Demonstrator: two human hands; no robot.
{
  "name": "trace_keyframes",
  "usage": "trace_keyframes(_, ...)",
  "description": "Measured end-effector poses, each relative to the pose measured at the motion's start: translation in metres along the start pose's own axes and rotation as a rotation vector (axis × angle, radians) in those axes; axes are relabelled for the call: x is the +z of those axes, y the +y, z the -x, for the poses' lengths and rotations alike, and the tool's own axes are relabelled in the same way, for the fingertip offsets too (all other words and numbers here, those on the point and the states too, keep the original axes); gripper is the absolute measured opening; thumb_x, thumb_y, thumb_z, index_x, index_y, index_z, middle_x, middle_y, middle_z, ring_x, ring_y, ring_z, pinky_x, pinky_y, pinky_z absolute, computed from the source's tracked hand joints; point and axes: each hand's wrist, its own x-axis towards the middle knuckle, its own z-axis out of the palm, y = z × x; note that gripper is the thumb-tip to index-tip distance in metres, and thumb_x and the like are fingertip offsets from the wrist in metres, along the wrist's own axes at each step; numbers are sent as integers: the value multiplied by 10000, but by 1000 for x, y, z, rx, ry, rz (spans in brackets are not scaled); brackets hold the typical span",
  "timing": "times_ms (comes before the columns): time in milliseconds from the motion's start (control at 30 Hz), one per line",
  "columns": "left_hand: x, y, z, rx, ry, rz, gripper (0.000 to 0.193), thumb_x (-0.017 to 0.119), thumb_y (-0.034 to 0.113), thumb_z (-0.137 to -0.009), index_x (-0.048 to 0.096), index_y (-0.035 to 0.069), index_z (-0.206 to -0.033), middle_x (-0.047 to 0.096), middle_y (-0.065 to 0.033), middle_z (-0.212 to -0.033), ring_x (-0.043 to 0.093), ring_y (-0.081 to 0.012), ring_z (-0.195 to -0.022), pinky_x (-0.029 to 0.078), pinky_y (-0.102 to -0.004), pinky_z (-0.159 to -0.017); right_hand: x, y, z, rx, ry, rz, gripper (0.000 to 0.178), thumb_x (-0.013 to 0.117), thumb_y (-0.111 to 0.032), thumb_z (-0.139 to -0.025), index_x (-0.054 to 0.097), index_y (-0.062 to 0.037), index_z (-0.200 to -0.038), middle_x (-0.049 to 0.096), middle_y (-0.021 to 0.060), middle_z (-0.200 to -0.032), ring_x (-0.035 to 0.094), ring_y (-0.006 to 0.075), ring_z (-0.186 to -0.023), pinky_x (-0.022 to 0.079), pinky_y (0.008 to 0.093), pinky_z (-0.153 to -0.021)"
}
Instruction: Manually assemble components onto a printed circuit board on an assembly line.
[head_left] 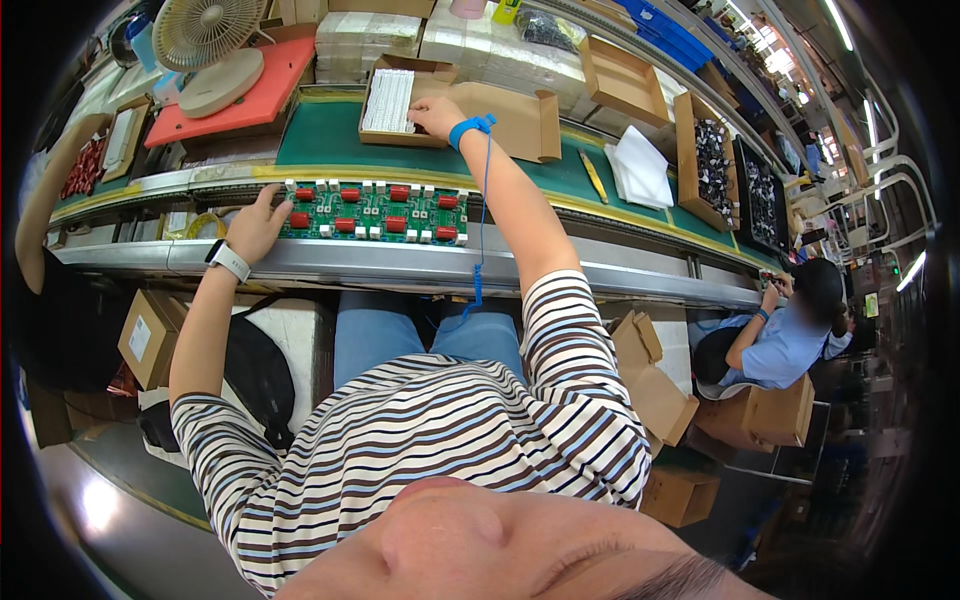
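A green circuit board [375,213] with red cylindrical parts and white blocks lies lengthwise on the conveyor rail in front of me. My left hand [257,226] grips its left end, thumb and forefinger at the edge. Beyond the board, an open cardboard box [370,137] holds rows of white parts [390,98]. My right hand [436,117] reaches into that box, its fingers bent down at the right side of the rows. Whatever the fingertips pinch is hidden. A blue wrist strap [470,128] circles my right wrist, and its cord hangs down over the rail.
Yellow tweezers [592,177] and white foam sheets [638,168] lie right of the box. Further right stands a carton of dark parts [708,160]. A fan [212,45] rests on a red board [240,95] at far left. Co-workers sit on both sides.
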Motion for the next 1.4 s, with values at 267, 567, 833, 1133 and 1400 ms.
trace_keyframes(267, 1, 45, -2, 88, -134, -6, 447, 479, 361, -878, 433, 87, -1227, 629, -165, -728, 605, -353, -699, 456, -435, -629, -3, 18, -11, -16, -1, -156, 269, 616, -327, -735, 693, -90, -837, 661, 104, -740, 622, 241, -665, 492, 346, -671)
trace_keyframes(567, 9, 58, -1, 123, -169, 3, 486, 495, 368, -867, 422, 72, -1246, 635, -140, -710, 613, -324, -675, 462, -418, -617, -2, -16, 10, -125, 190, 242, 227, 551, -245, -715, 692, -95, -812, 640, 162, -828, 603, 343, -778, 485, 404, -740)
trace_keyframes(833, 14, 53, -3, 145, -167, -12, 497, 495, 383, -865, 427, 71, -1246, 643, -153, -744, 617, -336, -708, 470, -420, -639, 4, -20, 20, -89, 301, 183, 219, 539, -234, -733, 693, -101, -814, 643, 151, -840, 600, 350, -802, 481, 416, -746)
trace_keyframes(1133, 12, 53, 1, 135, -157, 12, 491, 491, 381, -868, 443, 43, -1221, 636, -180, -748, 609, -357, -718, 463, -438, -660, 11, -19, 26, -347, 462, 496, 167, 539, -205, -777, 649, -82, -748, 629, 163, -728, 609, 352, -691, 492, 436, -638)
trace_keyframes(1400, 4, 73, -4, 236, 181, 75, 433, 615, 245, -810, 484, 32, -1163, 625, -138, -852, 611, -270, -765, 478, -353, -636, 11, -49, 77, -558, 429, -107, 177, 564, -192, -831, 632, -37, -881, 626, 158, -759, 617, 247, -664, 482, 323, -592)
